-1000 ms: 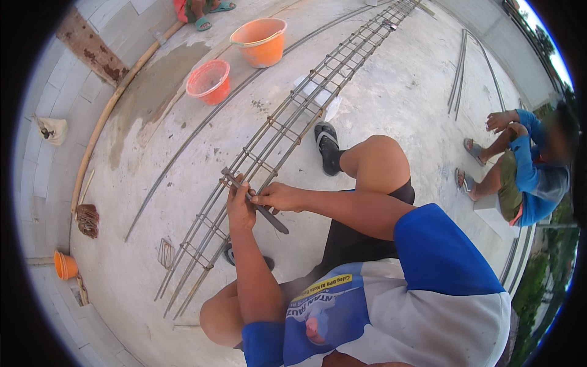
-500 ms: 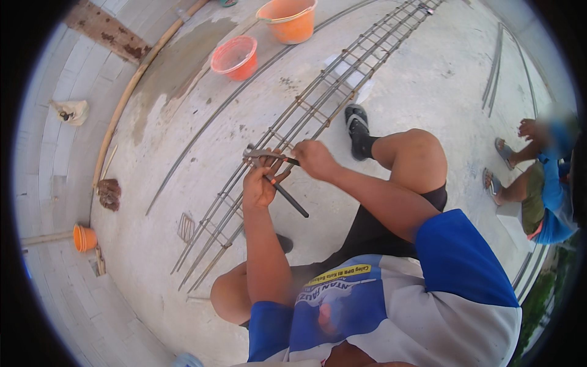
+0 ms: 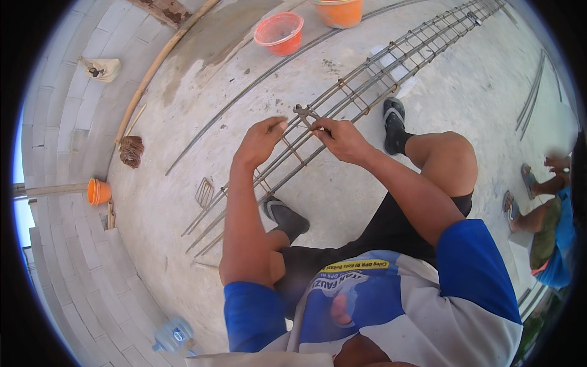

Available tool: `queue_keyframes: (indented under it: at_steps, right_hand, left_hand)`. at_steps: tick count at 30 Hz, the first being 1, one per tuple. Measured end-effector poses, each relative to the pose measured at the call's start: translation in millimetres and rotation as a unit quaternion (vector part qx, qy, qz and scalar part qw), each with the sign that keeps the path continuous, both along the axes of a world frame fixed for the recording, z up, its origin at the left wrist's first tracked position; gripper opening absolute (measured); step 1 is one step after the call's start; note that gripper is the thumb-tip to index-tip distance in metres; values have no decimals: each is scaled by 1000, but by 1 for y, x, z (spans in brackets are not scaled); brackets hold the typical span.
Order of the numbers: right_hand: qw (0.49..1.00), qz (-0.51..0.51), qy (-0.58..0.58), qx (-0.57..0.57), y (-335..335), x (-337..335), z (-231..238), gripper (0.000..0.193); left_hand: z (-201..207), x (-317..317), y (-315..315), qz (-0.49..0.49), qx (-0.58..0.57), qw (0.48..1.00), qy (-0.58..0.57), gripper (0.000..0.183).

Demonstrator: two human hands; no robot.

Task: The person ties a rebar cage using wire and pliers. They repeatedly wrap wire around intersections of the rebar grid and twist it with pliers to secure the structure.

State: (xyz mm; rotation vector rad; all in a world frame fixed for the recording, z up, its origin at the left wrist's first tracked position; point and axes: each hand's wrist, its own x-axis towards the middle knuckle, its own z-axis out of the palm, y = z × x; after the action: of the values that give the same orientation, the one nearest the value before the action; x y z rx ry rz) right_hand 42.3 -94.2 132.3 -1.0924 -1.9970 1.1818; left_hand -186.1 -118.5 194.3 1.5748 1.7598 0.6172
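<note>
A long rebar cage (image 3: 391, 67) lies on the concrete floor and runs from near my feet to the far right. My left hand (image 3: 260, 142) rests on the cage, its fingers pinched on a bar or a tie at a stirrup. My right hand (image 3: 342, 139) is closed on the handles of metal pincers (image 3: 302, 112). The jaws of the pincers sit on the cage between my two hands. I am squatting, with my black shoes (image 3: 394, 116) beside the cage.
Two orange buckets (image 3: 279, 32) (image 3: 340, 11) stand at the back, and a small orange pot (image 3: 98, 191) at the left wall. A loose stirrup (image 3: 204, 192), a brush (image 3: 130, 151) and long bars lie on the floor. Another person (image 3: 550, 226) crouches at the right. A water bottle (image 3: 174, 336) stands near me.
Both hands have stayed together on the cage while the view shifted. The pincers now point up and to the left, with their jaws on the cage.
</note>
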Motion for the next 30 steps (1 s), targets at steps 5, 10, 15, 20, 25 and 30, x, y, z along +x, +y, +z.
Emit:
queue_keyframes:
  at_steps: [5, 10, 15, 20, 25, 30]
  right_hand:
    - [997, 25, 6, 76, -19, -28, 38, 19]
    - [992, 116, -8, 40, -66, -68, 97, 29]
    - [984, 165, -13, 71, -97, -111, 108, 35]
    - [964, 256, -68, -13, -107, -136, 77, 33]
    - [971, 129, -76, -184, -102, -121, -34, 41]
    - [870, -5, -122, -477, -96, -127, -76, 50]
  left_hand:
    - [66, -25, -56, 47, -74, 994, -65, 27]
    - [108, -44, -116, 120, -17, 992, -26, 24]
    - [106, -85, -156, 142, 2, 990, -22, 22]
    - [65, -135, -165, 46, -161, 986, -10, 25]
    - [-30, -151, -146, 73, -148, 986, 34, 35]
    - [-108, -164, -110, 47, -167, 982, 78, 35]
